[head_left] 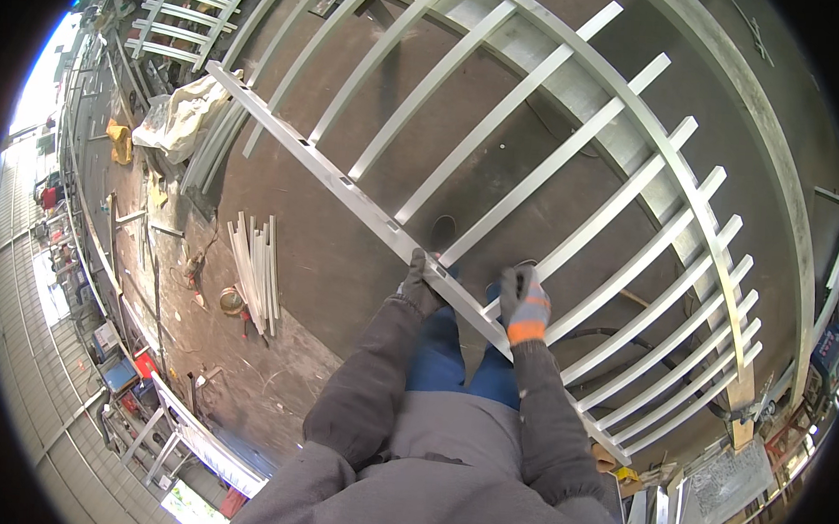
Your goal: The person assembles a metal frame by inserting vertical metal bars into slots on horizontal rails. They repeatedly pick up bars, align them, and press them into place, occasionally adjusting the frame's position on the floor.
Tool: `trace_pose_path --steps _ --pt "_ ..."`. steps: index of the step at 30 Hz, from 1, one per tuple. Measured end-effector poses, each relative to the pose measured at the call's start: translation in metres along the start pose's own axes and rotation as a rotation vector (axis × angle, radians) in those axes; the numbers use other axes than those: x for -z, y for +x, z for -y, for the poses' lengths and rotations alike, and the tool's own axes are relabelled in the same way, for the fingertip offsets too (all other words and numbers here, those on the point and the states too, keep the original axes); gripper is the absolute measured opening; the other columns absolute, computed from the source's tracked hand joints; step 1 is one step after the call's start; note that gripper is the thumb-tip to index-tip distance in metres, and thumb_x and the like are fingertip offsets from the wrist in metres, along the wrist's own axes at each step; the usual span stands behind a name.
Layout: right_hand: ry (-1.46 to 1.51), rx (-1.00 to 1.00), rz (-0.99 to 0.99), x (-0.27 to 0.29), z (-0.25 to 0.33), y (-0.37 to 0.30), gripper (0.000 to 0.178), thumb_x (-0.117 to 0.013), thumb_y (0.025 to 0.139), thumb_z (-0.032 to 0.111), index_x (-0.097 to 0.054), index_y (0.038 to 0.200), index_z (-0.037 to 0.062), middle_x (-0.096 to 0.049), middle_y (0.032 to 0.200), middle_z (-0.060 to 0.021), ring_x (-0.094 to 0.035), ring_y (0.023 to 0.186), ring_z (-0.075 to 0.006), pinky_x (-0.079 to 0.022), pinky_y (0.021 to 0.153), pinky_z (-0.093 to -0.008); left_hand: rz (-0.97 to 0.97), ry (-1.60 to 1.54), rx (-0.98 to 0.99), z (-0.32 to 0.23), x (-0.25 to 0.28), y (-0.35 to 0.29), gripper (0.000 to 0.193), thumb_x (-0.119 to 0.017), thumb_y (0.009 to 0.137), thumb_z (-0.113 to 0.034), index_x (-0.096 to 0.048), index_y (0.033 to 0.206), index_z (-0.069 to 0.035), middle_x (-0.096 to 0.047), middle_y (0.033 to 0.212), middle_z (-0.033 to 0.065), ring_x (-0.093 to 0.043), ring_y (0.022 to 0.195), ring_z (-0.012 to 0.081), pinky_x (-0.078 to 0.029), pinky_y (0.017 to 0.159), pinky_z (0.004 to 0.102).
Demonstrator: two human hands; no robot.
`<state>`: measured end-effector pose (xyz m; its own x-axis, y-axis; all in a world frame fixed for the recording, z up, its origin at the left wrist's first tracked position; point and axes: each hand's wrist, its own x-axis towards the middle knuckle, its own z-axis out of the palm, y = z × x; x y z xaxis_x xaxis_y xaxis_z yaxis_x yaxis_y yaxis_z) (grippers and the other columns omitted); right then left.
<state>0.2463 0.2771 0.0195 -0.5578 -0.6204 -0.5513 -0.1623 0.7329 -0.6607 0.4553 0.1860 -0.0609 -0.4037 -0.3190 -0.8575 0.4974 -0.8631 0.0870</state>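
Observation:
A pale metal frame lies across my view, with many parallel bars [545, 176] crossing a curved rail [624, 91]. Its long slotted rail [348, 189] runs diagonally from upper left to lower right, just beyond my body. My left hand [420, 285], in a dark glove, is closed on this slotted rail beside one bar's lower end. To its right, my right hand [525, 304], in a grey glove with an orange cuff, is closed around a bar near the rail. That bar's end shows left of the glove; the fingers partly hide it. Several dark slots show along the rail.
Thin pale strips [255, 272] lie on the floor at left, near a round tin [231, 301]. A whitish sheet [184, 119] is heaped at upper left, below another slatted frame [182, 13]. A large curved metal strip [759, 108] arcs along the right.

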Motion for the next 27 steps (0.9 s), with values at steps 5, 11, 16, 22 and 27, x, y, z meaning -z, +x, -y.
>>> trace_pose_path --steps 5,11,16,22,27 --pt "0.646 -0.193 0.272 -0.08 0.027 0.061 0.039 -0.066 0.096 0.034 -0.058 0.117 0.0014 -0.067 0.106 -0.0088 -0.062 0.097 -0.0186 -0.05 0.082 -0.0345 -0.025 -0.037 -0.067 0.0 0.009 0.008 0.052 -0.069 0.089 -0.051 -0.057 0.116 -0.01 -0.062 0.103 0.0094 -0.062 0.094 0.0285 -0.054 0.086 0.0489" --pt "0.893 -0.277 0.266 -0.097 0.006 0.042 0.047 -0.056 0.1 0.044 -0.052 0.124 0.0037 -0.06 0.106 -0.0057 -0.061 0.093 -0.0159 -0.055 0.083 -0.0353 -0.157 0.174 -0.156 0.005 0.002 0.016 0.048 -0.069 0.09 -0.033 -0.052 0.121 0.0 -0.061 0.108 0.0144 -0.064 0.095 0.0274 -0.055 0.082 0.0448" --pt "0.828 -0.196 0.33 -0.106 -0.003 0.046 0.049 -0.054 0.1 0.046 -0.048 0.127 0.0056 -0.059 0.103 -0.0061 -0.063 0.091 -0.0176 -0.057 0.079 -0.0356 -0.243 0.274 -0.201 0.013 0.003 0.029 0.047 -0.067 0.089 -0.024 -0.051 0.124 0.002 -0.062 0.11 0.0155 -0.065 0.096 0.0287 -0.056 0.081 0.0438" --pt "0.78 -0.196 0.352 -0.113 -0.018 0.052 0.049 -0.054 0.101 0.045 -0.048 0.13 0.0062 -0.06 0.102 -0.0056 -0.061 0.09 -0.0168 -0.055 0.077 -0.0349 -0.183 0.179 -0.162 0.014 0.007 0.032 0.045 -0.065 0.092 -0.024 -0.051 0.126 0.002 -0.063 0.11 0.0162 -0.066 0.095 0.0304 -0.057 0.081 0.0441" --pt "0.678 -0.115 0.279 -0.112 -0.013 0.048 0.048 -0.054 0.101 0.045 -0.048 0.127 0.0057 -0.06 0.102 -0.0063 -0.063 0.089 -0.0164 -0.056 0.077 -0.0339 -0.164 0.213 -0.115 0.015 0.015 0.031 0.044 -0.063 0.093 -0.026 -0.051 0.126 0.002 -0.063 0.113 0.0169 -0.066 0.1 0.0306 -0.057 0.084 0.0449"
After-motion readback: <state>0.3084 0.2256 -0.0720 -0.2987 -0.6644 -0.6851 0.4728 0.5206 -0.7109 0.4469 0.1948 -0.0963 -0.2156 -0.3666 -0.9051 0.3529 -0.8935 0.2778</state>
